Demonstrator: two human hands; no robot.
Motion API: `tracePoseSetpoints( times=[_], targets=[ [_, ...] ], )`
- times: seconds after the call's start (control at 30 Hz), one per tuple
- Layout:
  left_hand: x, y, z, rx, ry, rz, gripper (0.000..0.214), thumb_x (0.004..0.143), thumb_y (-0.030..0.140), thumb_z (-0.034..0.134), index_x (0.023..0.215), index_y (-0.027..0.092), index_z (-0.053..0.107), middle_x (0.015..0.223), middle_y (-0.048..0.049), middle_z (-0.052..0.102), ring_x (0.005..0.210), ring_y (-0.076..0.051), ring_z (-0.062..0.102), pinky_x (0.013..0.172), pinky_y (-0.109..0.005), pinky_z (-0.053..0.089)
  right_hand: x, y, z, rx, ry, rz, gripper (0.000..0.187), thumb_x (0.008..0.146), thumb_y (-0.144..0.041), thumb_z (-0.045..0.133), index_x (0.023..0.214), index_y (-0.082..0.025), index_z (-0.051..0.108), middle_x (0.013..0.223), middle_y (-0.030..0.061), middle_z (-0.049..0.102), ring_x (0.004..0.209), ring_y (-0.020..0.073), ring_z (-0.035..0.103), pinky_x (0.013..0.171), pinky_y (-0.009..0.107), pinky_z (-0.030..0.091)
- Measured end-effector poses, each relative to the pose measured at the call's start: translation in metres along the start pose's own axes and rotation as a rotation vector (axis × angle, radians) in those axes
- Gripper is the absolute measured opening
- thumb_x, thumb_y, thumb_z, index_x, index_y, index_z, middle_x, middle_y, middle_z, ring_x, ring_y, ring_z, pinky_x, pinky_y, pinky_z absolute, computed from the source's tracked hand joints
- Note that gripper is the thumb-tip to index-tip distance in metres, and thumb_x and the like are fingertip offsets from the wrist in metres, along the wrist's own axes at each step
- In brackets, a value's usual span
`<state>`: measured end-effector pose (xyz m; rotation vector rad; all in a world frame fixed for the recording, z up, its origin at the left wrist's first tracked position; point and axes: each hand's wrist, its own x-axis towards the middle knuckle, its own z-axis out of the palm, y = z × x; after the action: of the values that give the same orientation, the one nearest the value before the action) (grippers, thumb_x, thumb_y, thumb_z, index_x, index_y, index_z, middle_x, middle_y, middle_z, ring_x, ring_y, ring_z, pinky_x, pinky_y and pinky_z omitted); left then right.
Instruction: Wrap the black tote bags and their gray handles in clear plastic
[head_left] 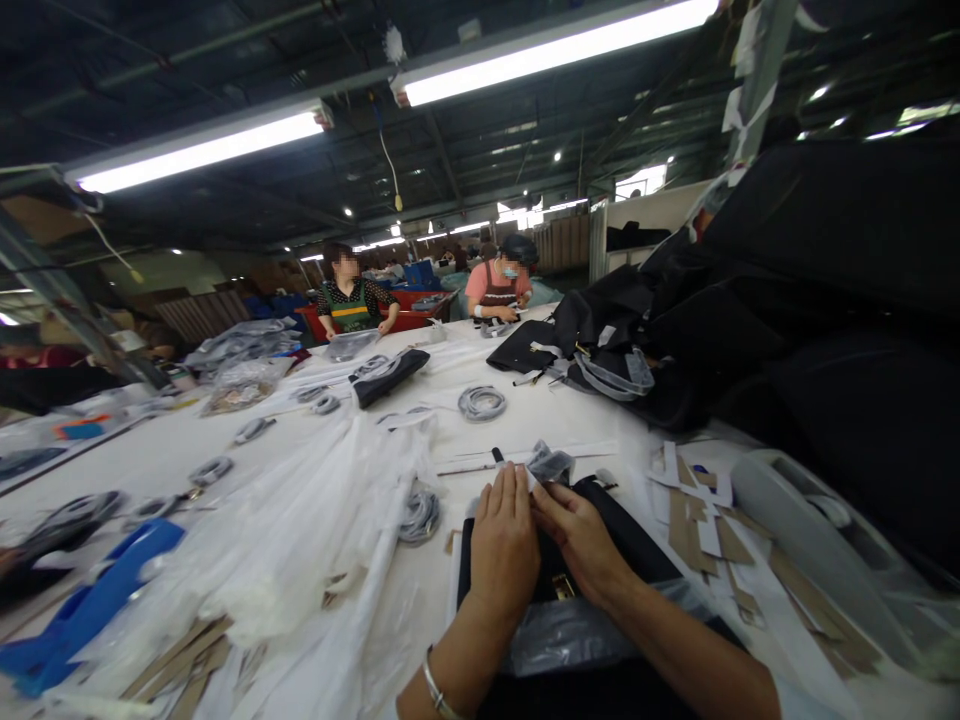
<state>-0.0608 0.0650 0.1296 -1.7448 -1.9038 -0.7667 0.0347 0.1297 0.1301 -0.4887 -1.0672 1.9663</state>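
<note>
A black bag (637,530) lies on the white table right in front of me, with a gold-coloured clasp (562,587) between my forearms and translucent plastic film (577,632) over its near part. My left hand (504,545) rests on the bag's far part, fingers stretched out side by side. Close against it, my right hand (586,535) has its fingers bent together at a small whitish piece; what exactly they pinch is mostly hidden. Just beyond the fingertips sticks up a crumpled, plastic-wrapped grey piece (550,463).
Coiled grey wrapped straps (482,403) are scattered over the table. White plastic sheeting (300,530) spreads left, near a blue holder (97,600). Cardboard strips (697,530) and a grey plastic bin (817,550) lie right, below piled black bags (825,260). Two people work across the table.
</note>
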Motion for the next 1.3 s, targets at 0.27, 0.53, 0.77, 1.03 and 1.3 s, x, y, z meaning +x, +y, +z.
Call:
tracePoseSetpoints(
  times=[0.27,0.53,0.77,1.03,1.3],
  targets=[
    [0.024,-0.031,-0.022,-0.686,-0.22,-0.298,0.032,0.088,0.037,0.061,0.116,0.022,0.067,0.117,-0.0076,0.072,0.112,-0.026,0.066,0.102,-0.043,0.05,0.001,-0.009,-0.011,-0.272,-0.006,-0.06,0.045,0.081,-0.051,0.072,0.112,-0.018,0.073,0.105,0.0073,0.073,0.095,0.0216,0.065,0.086,0.034,0.051],
    [0.021,-0.048,-0.008,-0.805,-0.304,-0.466,0.05,0.074,0.052,0.07,0.113,0.022,0.062,0.115,-0.0102,0.071,0.114,-0.03,0.065,0.101,-0.044,0.049,-0.013,-0.058,-0.074,-1.162,0.019,-0.431,0.022,0.088,-0.037,0.067,0.104,-0.026,0.076,0.108,0.0013,0.073,0.101,0.019,0.066,0.095,0.03,0.049],
    [0.02,-0.044,-0.006,-0.782,-0.285,-0.511,0.049,0.07,0.057,0.071,0.104,0.024,0.063,0.111,-0.0067,0.073,0.114,-0.031,0.065,0.104,-0.046,0.047,-0.101,-0.169,-0.246,-1.734,0.593,-0.455,0.036,0.087,-0.044,0.053,0.086,-0.017,0.077,0.109,0.0169,0.071,0.113,0.0352,0.059,0.105,0.056,0.039],
    [0.022,-0.033,-0.005,-0.804,-0.247,-0.539,0.051,0.069,0.059,0.069,0.104,0.023,0.064,0.109,-0.0078,0.073,0.113,-0.033,0.065,0.107,-0.05,0.043,-0.117,-0.175,-0.278,-1.824,0.64,-0.225,0.035,0.082,-0.044,0.057,0.067,-0.021,0.077,0.123,0.0115,0.068,0.128,0.0341,0.047,0.11,0.048,0.036],
    [0.021,-0.034,-0.007,-0.793,-0.247,-0.54,0.049,0.069,0.058,0.069,0.103,0.024,0.064,0.11,-0.0054,0.073,0.114,-0.032,0.064,0.108,-0.05,0.041,-0.116,-0.186,-0.272,-1.468,0.747,-0.055,0.022,0.072,-0.038,0.066,0.062,-0.021,0.076,0.112,0.0099,0.073,0.105,0.0311,0.066,0.097,0.041,0.047]
  ],
)
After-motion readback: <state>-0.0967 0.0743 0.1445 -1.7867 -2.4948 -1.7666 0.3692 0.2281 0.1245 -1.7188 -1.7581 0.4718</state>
